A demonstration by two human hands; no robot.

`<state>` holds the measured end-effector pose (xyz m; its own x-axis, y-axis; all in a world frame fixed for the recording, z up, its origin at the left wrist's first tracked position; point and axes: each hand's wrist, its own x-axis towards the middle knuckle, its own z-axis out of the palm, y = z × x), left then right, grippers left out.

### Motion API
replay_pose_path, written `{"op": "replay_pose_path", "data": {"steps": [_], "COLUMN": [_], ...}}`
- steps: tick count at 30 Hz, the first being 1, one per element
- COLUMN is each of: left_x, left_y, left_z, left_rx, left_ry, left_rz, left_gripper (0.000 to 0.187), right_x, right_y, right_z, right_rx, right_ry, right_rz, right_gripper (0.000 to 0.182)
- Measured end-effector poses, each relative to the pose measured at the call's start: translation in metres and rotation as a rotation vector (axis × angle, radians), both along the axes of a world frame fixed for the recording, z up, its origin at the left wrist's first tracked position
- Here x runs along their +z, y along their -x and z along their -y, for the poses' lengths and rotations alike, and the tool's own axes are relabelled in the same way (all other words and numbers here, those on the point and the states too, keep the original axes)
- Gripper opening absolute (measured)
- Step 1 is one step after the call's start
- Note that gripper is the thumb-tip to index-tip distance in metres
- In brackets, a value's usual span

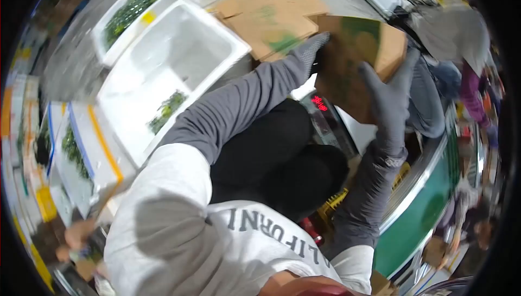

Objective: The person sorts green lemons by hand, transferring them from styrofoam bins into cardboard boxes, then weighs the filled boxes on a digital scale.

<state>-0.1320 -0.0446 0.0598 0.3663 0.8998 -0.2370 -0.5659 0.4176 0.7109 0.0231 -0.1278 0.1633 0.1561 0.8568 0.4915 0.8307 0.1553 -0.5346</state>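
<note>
A brown cardboard box with a green print is held up in front of me, between my two hands. My left hand, in a grey glove with a dotted palm, grips its left side; the fingertips are partly hidden. On the right side my right hand, also grey-gloved, holds the box with thumb and fingers spread around its edge. Below the box, a digital scale with red lit digits is partly covered by it.
To the left stands a large white foam box with a small bunch of greens inside. Another foam box of green vegetables is behind it. Flattened cardboard lies ahead. A green surface is at right, with people beyond.
</note>
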Motion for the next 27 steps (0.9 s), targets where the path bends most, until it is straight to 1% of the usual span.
{"op": "replay_pose_path", "data": {"steps": [1, 2, 3, 4, 5, 6, 7, 8, 9, 11, 12, 13, 14, 15, 16, 17, 18, 19, 20, 21, 23, 24, 25, 27], "left_x": [0.009, 0.023, 0.033, 0.041, 0.043, 0.041, 0.031, 0.000, -0.017, -0.029, -0.056, -0.081, -0.120, -0.161, -0.197, -0.220, -0.238, -0.246, -0.242, -0.201, -0.203, -0.206, -0.209, -0.228], "left_y": [0.019, 0.040, 0.064, 0.088, 0.112, 0.135, 0.149, 0.187, 0.215, 0.279, 0.317, 0.354, 0.384, 0.415, 0.440, 0.450, 0.454, 0.452, 0.447, 0.439, 0.433, 0.427, 0.422, 0.410], "left_z": [0.006, 0.010, 0.016, 0.022, 0.028, 0.030, 0.033, 0.030, 0.029, 0.037, 0.041, 0.051, 0.060, 0.070, 0.085, 0.108, 0.127, 0.140, 0.151, 0.150, 0.150, 0.148, 0.146, 0.145], "left_rx": [0.082, 0.107, 0.099, 0.086, 0.070, -0.030, 0.056, 0.151, 0.238, 0.180, 0.313, 0.447, 0.586, 0.684, 0.692, 0.620, 0.524, 0.398, 0.288, -0.099, 0.045, 0.004, -0.039, -0.383], "left_ry": [-0.075, -0.120, -0.209, -0.295, -0.375, -0.351, -0.664, -0.959, -1.235, -0.537, -0.332, -0.288, 0.105, 0.409, 0.607, 0.714, 0.770, 0.769, 0.766, 0.730, 0.871, 0.907, 0.943, 0.916], "left_rz": [0.110, 0.198, 0.192, 0.190, 0.189, 0.189, -0.133, -0.453, -0.793, -0.726, -1.079, -1.429, -1.341, -1.396, -1.437, -1.457, -1.449, -1.444, -1.449, -1.583, -1.446, -1.500, -1.552, -1.892], "left_gripper": [0.038, 0.034, 0.035, 0.037, 0.039, 0.042, 0.042, 0.042, 0.043, 0.042, 0.044, 0.048, 0.050, 0.064, 0.064, 0.064, 0.064, 0.065, 0.065, 0.062, 0.058, 0.056, 0.054, 0.050], "right_x": [0.006, 0.010, 0.012, 0.012, 0.018, 0.023, 0.029, 0.025, 0.026, 0.035, 0.039, 0.043, 0.049, 0.048, 0.041, 0.027, 0.001, -0.018, -0.061, -0.068, -0.158, -0.169, -0.191, -0.250], "right_y": [0.011, 0.025, 0.037, 0.047, 0.065, 0.079, 0.078, 0.096, 0.101, 0.120, 0.136, 0.153, 0.169, 0.190, 0.216, 0.243, 0.264, 0.293, 0.314, 0.337, 0.368, 0.384, 0.395, 0.407], "right_z": [-0.001, -0.001, -0.001, -0.004, -0.002, -0.003, -0.001, -0.004, -0.008, -0.019, -0.026, -0.035, -0.047, -0.058, -0.072, -0.088, -0.108, -0.117, -0.144, -0.150, -0.187, -0.190, -0.200, -0.209], "right_rx": [0.063, 0.131, 0.191, 0.317, 0.351, 0.412, 0.467, 0.451, 0.435, 0.388, 0.443, 0.508, 0.575, 0.642, 0.747, 0.878, 0.919, 0.926, 1.069, 1.023, 1.050, 1.098, 1.116, 1.137], "right_ry": [0.019, 0.026, 0.037, 0.087, 0.128, 0.160, 0.181, 0.164, 0.156, 0.161, 0.157, 0.223, 0.280, 0.339, 0.377, 0.442, 0.491, 0.595, 0.583, 0.630, 0.678, 0.867, 0.889, 0.926], "right_rz": [-0.031, -0.085, -0.133, -0.281, -0.397, -0.481, -0.574, -0.653, -0.656, -0.618, -0.646, -0.618, -0.590, -0.560, -0.512, -0.501, -0.442, -0.447, -0.401, -0.170, -0.043, -0.115, -0.092, -0.054], "right_gripper": [0.098, 0.095, 0.093, 0.091, 0.089, 0.088, 0.087, 0.089, 0.084, 0.079, 0.062, 0.061, 0.061, 0.060, 0.059, 0.062, 0.072, 0.083, 0.091, 0.097, 0.103, 0.105, 0.105, 0.107]}}
